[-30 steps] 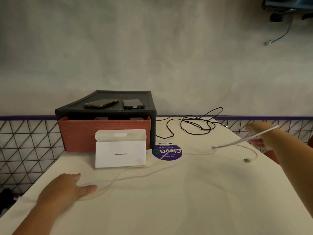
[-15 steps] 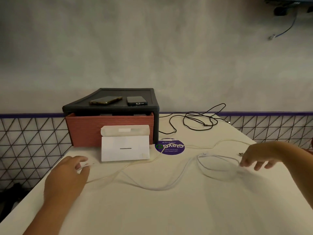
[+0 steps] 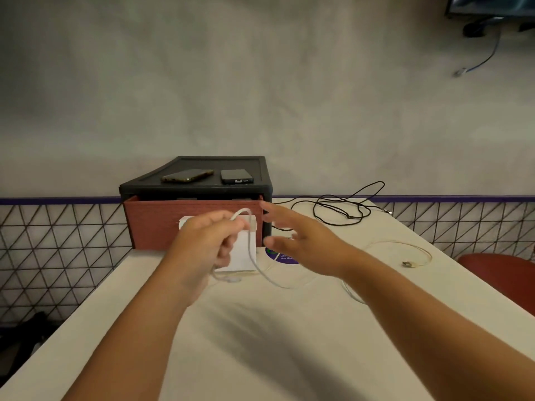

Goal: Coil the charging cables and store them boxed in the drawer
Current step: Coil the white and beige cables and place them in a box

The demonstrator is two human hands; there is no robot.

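One wide-angle camera sits on the person's head, above and behind the hands, and faces forward and down. Both forearms enter from the bottom edge. The left hand and right hand fall near the frame's centre, close enough that the white cable pinched in the left hand shows plainly. The worktop runs beneath and beyond the hands to the drawer unit just past them. The wall behind fills the upper half.
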